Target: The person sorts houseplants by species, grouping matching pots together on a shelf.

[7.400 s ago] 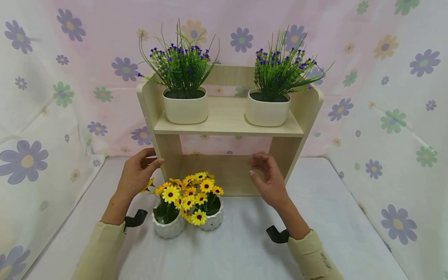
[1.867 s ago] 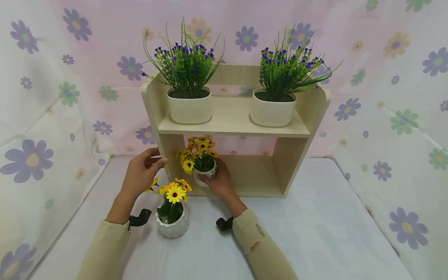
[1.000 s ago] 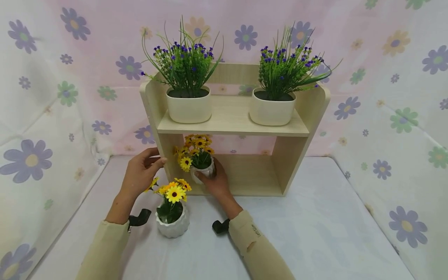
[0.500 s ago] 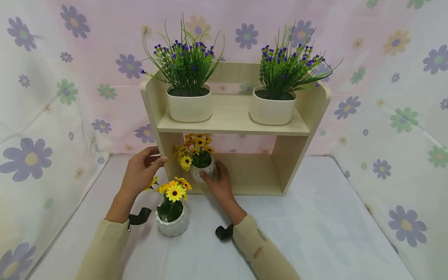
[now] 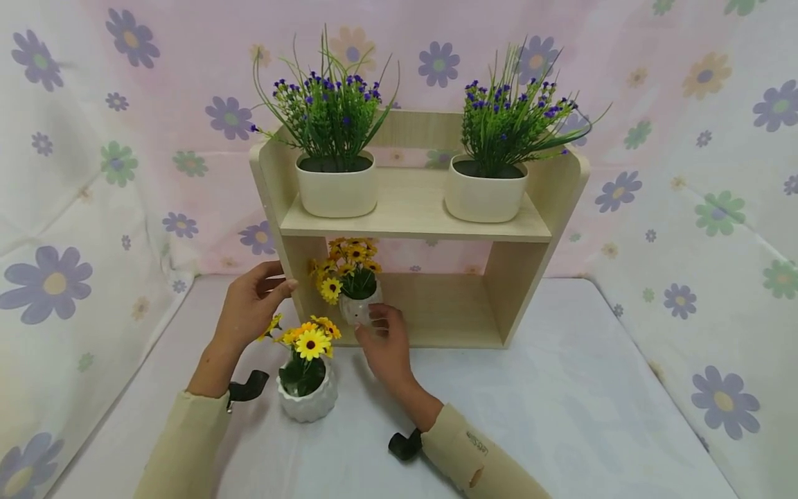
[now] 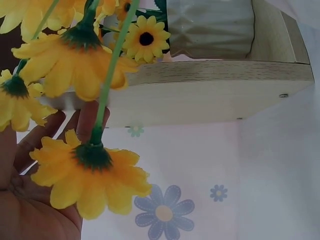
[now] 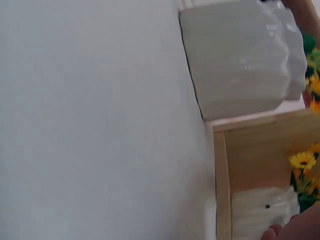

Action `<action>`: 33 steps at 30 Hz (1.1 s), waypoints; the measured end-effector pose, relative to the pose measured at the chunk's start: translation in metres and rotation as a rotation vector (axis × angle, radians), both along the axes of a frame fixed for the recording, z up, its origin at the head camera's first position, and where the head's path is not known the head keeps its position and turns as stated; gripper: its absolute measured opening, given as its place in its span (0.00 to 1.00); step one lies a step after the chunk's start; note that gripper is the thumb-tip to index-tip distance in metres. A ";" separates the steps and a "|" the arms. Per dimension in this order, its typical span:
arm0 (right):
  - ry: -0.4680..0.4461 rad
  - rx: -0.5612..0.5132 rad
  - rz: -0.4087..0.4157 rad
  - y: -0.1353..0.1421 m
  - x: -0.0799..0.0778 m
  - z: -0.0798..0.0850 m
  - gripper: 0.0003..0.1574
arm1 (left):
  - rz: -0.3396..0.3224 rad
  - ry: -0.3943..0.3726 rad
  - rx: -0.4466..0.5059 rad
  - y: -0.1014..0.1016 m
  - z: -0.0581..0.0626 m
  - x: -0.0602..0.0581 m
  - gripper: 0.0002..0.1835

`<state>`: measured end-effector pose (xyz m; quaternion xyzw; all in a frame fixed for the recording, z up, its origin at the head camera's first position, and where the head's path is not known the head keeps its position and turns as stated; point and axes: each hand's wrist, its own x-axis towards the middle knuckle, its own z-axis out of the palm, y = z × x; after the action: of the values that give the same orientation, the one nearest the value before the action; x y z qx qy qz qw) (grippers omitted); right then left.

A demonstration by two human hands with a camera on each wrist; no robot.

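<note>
My left hand (image 5: 246, 305) rests against the wooden shelf's (image 5: 414, 232) left side panel, its thumb at the front edge and its fingertips on the outer face, as in the left wrist view. Inside the lower compartment, at its left end, stands a potted plant with yellow flowers (image 5: 354, 258) in a white pot (image 5: 357, 308). Just in front of that pot is my right hand (image 5: 388, 350), fingers loosely bent and nothing held; its fingertips (image 7: 272, 232) show close to the pot in the right wrist view. A second yellow-flowered pot (image 5: 307, 402) stands on the table before the shelf.
On the upper board stand two cream planters, left (image 5: 337, 194) and right (image 5: 486, 197), with purple flowers and tall grass. Flowers (image 6: 92, 170) of the front plant hang close before my left hand. A white cloth (image 5: 561, 402) covers the table; flower-patterned curtains (image 5: 673, 138) surround it.
Earlier both yellow-flowered pots stood on the table. My right hand brought one into the lower left compartment, and now has let go and drawn back slightly. My left hand has stayed at the panel.
</note>
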<state>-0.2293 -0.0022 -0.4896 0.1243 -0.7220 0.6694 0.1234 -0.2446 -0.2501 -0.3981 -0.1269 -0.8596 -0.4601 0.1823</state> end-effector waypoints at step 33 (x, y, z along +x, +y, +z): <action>-0.151 0.372 0.519 -0.014 0.046 0.009 0.53 | 0.003 -0.013 -0.011 0.001 0.002 0.003 0.27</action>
<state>-0.1833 -0.0163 -0.4803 0.2745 -0.7832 0.5425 -0.1303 -0.2420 -0.2487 -0.3959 -0.1238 -0.8635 -0.4558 0.1768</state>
